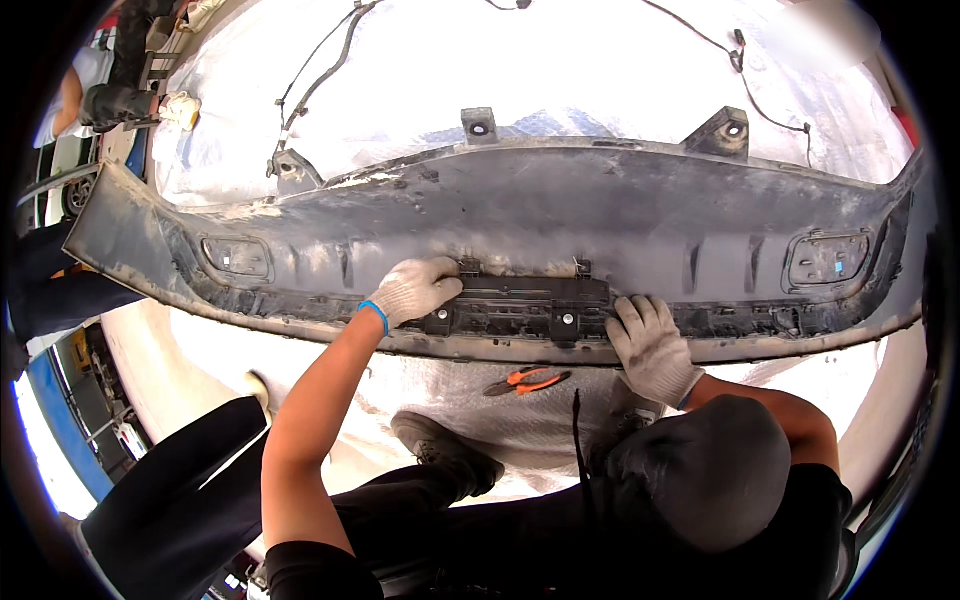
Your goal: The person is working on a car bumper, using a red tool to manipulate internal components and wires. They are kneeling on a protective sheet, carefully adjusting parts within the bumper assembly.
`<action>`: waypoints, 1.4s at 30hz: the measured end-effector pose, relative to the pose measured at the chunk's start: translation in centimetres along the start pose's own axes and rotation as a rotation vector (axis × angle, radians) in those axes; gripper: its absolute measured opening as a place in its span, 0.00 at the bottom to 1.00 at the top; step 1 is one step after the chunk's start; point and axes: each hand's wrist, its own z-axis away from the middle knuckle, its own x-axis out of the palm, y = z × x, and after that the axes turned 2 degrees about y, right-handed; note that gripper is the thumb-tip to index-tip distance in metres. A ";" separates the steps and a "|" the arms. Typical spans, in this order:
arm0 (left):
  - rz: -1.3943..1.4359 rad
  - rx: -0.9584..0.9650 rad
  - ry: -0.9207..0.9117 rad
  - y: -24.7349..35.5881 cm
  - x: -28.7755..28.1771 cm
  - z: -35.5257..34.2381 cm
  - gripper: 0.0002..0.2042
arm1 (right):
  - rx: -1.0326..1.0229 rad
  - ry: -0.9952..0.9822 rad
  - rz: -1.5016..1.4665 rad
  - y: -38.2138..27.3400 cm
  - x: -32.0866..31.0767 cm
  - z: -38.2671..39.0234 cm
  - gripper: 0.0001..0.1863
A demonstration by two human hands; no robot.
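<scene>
A dirty dark-grey car bumper (590,200) lies across in front of me. A long black plastic bracket (535,291) sits along its middle, with bolt heads showing below it. My left hand (413,291), in a pale knit glove with a blue cuff, closes its fingers on the bracket's left end. At the right end, my gloved right hand (652,345) lies over the bumper's near strip with fingers stretched out, touching beside the bracket; its palm side is hidden. Between my hands and my feet, pliers with orange handles (527,380) rest on the floor sheet.
Pale plastic sheeting (560,75) covers the floor beyond the bumper. Dark wiring cables (330,72) lie on it at the far left, and another cable (738,58) at the far right. My shoe (445,447) stands near the pliers. Another person's dark-trousered leg (170,500) is at lower left.
</scene>
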 end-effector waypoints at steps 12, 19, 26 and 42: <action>-0.021 -0.101 0.184 -0.2 1.5 0.4 0.21 | -0.007 -0.030 0.045 -0.9 -2.3 0.3 0.33; 0.532 -0.498 1.520 1.4 0.0 8.1 0.18 | 0.037 -0.142 0.020 -0.8 -3.7 1.1 0.33; 2.438 0.063 0.853 -6.5 21.5 6.5 0.17 | -0.073 -0.100 -0.019 -1.4 -5.6 -0.2 0.31; 2.477 0.148 0.688 5.5 16.4 4.5 0.23 | -0.068 -0.145 0.034 -0.6 -5.8 0.1 0.29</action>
